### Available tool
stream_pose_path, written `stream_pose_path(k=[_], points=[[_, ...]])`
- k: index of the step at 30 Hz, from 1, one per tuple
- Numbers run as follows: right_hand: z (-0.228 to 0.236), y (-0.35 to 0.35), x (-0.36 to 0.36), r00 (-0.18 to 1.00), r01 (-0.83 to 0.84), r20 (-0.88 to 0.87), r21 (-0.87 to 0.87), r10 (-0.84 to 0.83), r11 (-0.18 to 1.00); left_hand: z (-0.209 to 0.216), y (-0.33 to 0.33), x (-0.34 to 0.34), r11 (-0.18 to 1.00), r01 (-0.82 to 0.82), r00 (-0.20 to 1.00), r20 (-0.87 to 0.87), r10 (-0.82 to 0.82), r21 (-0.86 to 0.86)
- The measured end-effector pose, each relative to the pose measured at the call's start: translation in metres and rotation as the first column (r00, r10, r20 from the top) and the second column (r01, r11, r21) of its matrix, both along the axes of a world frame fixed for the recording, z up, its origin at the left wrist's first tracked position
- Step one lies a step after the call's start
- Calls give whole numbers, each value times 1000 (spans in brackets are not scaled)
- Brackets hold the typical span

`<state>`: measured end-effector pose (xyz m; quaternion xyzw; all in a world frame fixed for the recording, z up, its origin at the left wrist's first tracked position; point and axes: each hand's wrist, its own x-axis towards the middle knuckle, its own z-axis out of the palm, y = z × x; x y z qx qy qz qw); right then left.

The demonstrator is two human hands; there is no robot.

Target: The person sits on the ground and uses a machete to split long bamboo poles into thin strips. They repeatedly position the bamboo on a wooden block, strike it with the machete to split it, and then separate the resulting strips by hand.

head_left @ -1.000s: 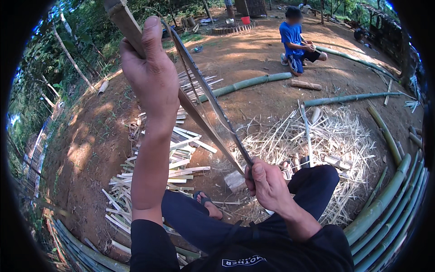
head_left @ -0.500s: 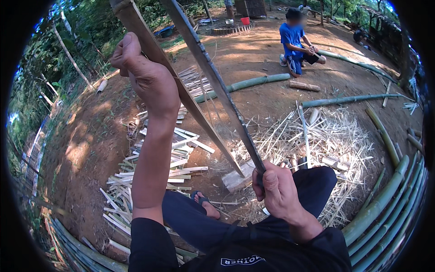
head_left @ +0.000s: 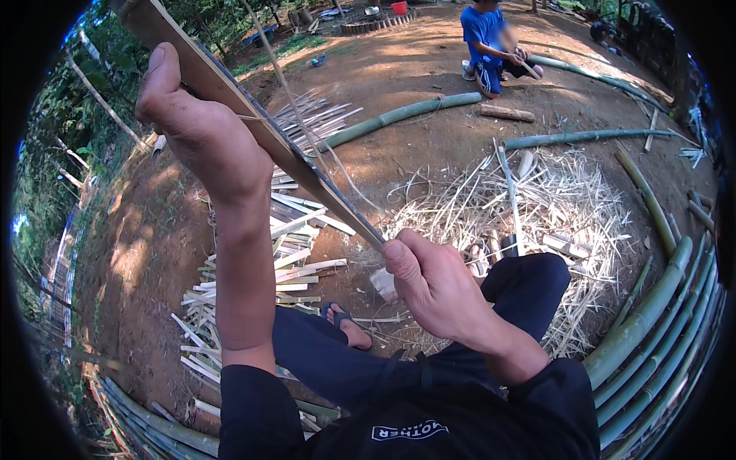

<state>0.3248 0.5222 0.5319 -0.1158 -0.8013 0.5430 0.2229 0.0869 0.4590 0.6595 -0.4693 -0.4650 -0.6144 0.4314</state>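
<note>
The bamboo strip point(head_left: 268, 138) runs slanting from half past ten, where the upper edge of the view cuts it off, down to near the centre, where its lower end goes out of sight at the right hand point(head_left: 435, 285). Along its far side shows only a thin dark edge, which I take for the dark blade point(head_left: 308, 162); the remainder is hidden behind the strip. The right hand, a little toward four o'clock, is clenched, grasping the blade's lower end, and any handle is covered by the fist. The left hand point(head_left: 205, 138), at ten o'clock, lies against the strip with its thumb raised; its fingers are mostly hidden, so I cannot tell whether they close around it. A wood block point(head_left: 383, 285) is partly covered by the right hand. At one o'clock, the upper edge crops the head of a person in a blue shirt point(head_left: 479, 34), whose small hands are hard to make out. The split pieces point(head_left: 295, 274) toward eight o'clock are partly behind the left forearm, while the shavings point(head_left: 586, 207) at three o'clock are too tangled to separate. At six o'clock, the black shirt point(head_left: 491, 433) bears white lettering point(head_left: 409, 431): one larger framed word is legible, the smaller line below is not.
</note>
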Motion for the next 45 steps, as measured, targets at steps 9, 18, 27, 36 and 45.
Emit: stream_pose_path(k=[9,18,27,36,45], points=[[-16,2,8,999,-4,-37,-206,-4,979,8,0,2,976,171,966,173,-193,137],[-14,6,-2,993,-13,114,-5,14,1000,9,-5,2,982,182,983,23,-183,50],[-9,5,-17,994,5,112,-77,4,997,4,-1,21,999,-44,998,-45,43,-27],[-7,1,-19,995,-54,72,-114,63,992,13,-8,22,998,26,997,76,-31,65],[-7,-8,-23,997,-74,25,-164,79,984,8,-17,33,996,-78,990,119,71,49]])
